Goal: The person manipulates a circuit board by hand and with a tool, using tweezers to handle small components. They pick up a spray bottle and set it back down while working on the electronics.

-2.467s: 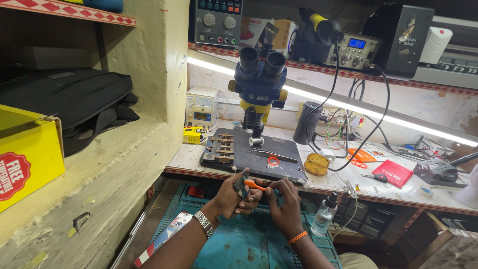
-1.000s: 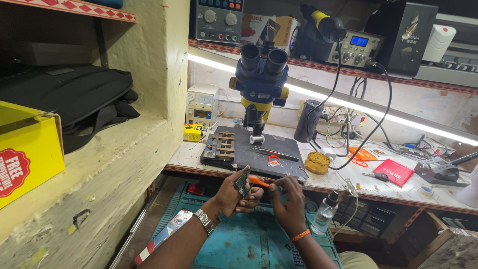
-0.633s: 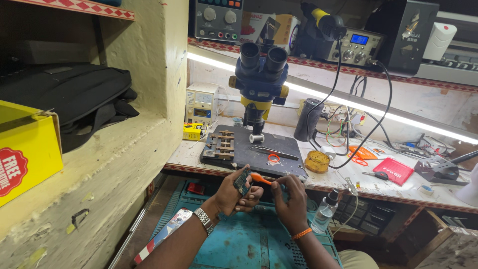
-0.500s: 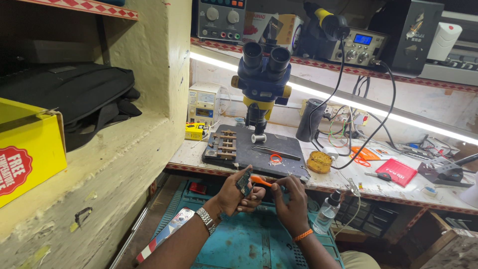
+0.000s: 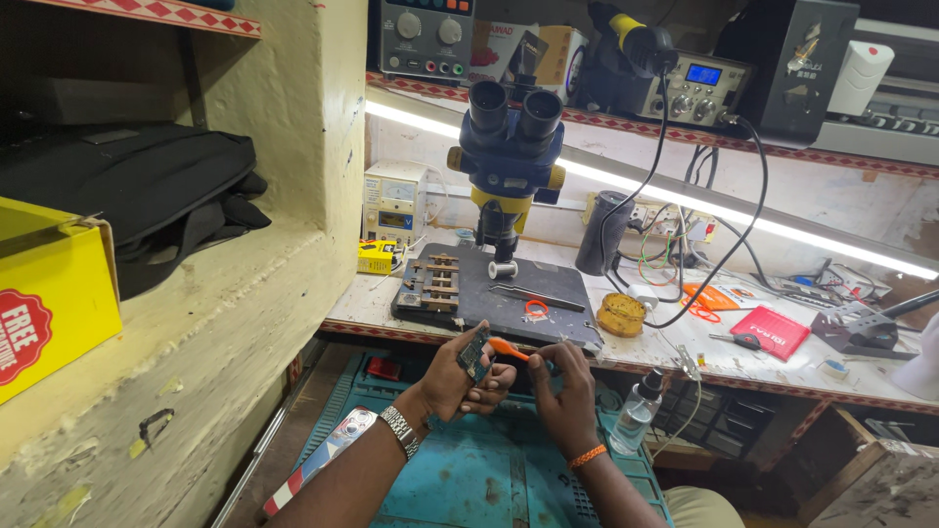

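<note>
At the far left of the frame, a yellow box [image 5: 54, 293] sits on a rough ledge, with a black bag [image 5: 127, 200] above it on a shelf. Moving right, a work surface [image 5: 675, 357] runs across the middle, carrying a dark repair mat [image 5: 494, 293] under a blue and yellow microscope [image 5: 509, 156].

Low in the centre, the person's left hand [image 5: 460, 376], with a metal watch on the wrist, grips a small circuit board [image 5: 475, 354] upright between thumb and curled fingers, just below the front edge of the surface and above a teal mat [image 5: 479, 479]. The right hand [image 5: 565, 391], just beside it, pinches an orange-handled tool [image 5: 511, 349] in narrow fingers; its tip points at the board and seems to touch it, though the contact is too small to confirm.

The step in hand looks like working on the board with the tool. The next move would likely call for a steady left hand and light, precise pressure from the tip.

Further right stand a clear squeeze bottle [image 5: 636, 416], a round yellow tin [image 5: 622, 315] and a red pouch [image 5: 771, 332].
</note>
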